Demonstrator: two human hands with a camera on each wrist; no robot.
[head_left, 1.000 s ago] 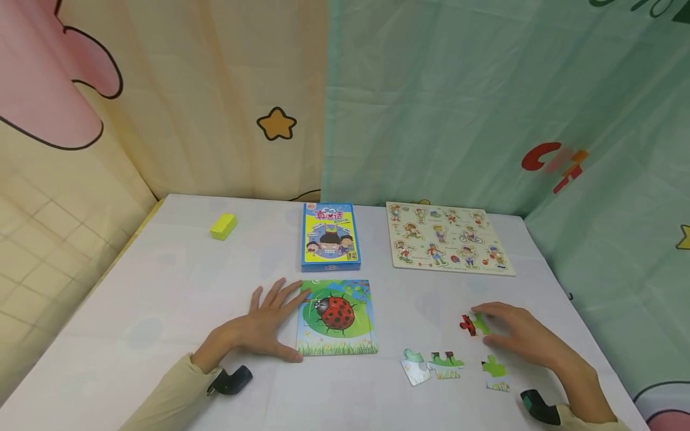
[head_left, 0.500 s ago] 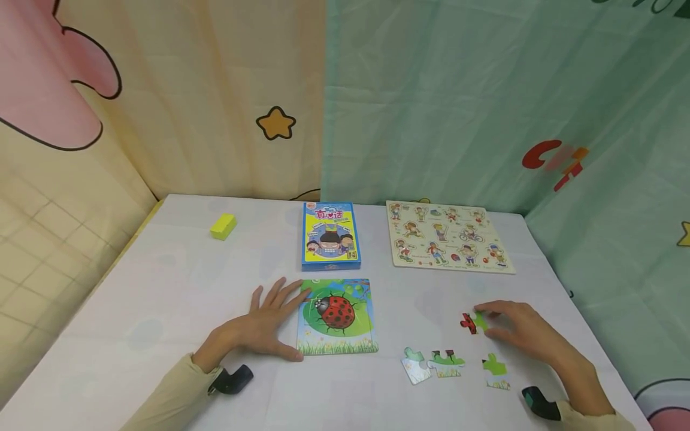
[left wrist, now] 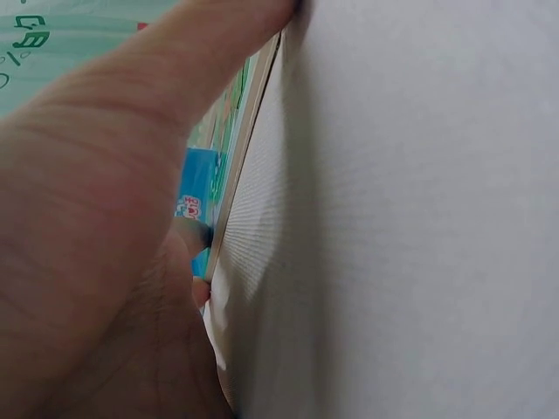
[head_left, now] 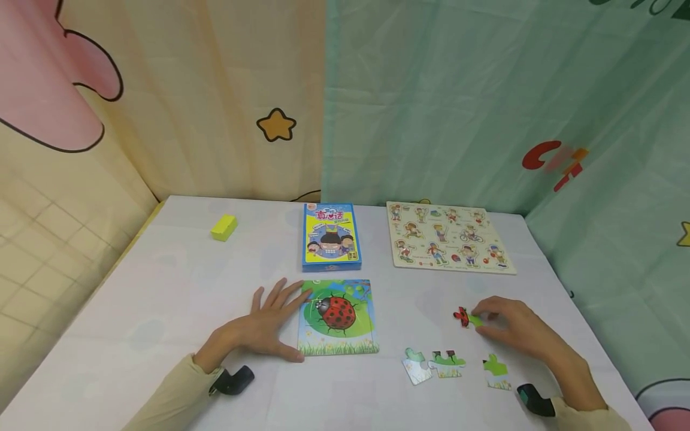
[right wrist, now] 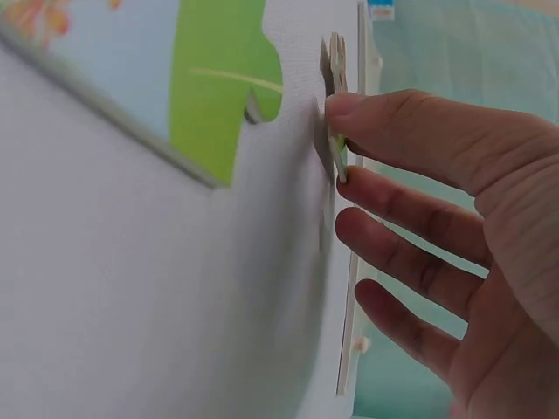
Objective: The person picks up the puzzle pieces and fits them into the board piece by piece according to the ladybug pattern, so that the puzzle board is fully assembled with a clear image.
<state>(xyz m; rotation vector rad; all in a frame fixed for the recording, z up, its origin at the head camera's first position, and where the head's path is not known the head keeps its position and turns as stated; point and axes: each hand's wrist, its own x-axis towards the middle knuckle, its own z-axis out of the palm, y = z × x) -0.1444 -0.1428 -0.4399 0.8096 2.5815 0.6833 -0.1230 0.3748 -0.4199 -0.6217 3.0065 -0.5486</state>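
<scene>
My right hand (head_left: 523,330) pinches a red and green jigsaw piece (head_left: 462,317) between thumb and fingers, right of the ladybug puzzle board (head_left: 336,338). In the right wrist view the held jigsaw piece (right wrist: 337,61) appears edge-on, just off the white cloth. My left hand (head_left: 257,330) lies spread at the board's left side, fingertips on its upper left edge and thumb at its lower left corner. Below the right hand lies a green jigsaw piece (head_left: 496,372). Two other jigsaw pieces, one pale (head_left: 416,369) and one green (head_left: 447,364), lie nearer the board.
Behind the board sits a blue and yellow box (head_left: 331,237). A wooden picture board (head_left: 447,237) occupies the back right, and a yellow-green block (head_left: 223,227) the back left. Curtains (head_left: 431,108) hang behind the white-covered table (head_left: 178,263).
My right hand has closed its pinch on the red and green jigsaw piece and shifted it slightly left and away from me. The left hand and the puzzle board look unmoved.
</scene>
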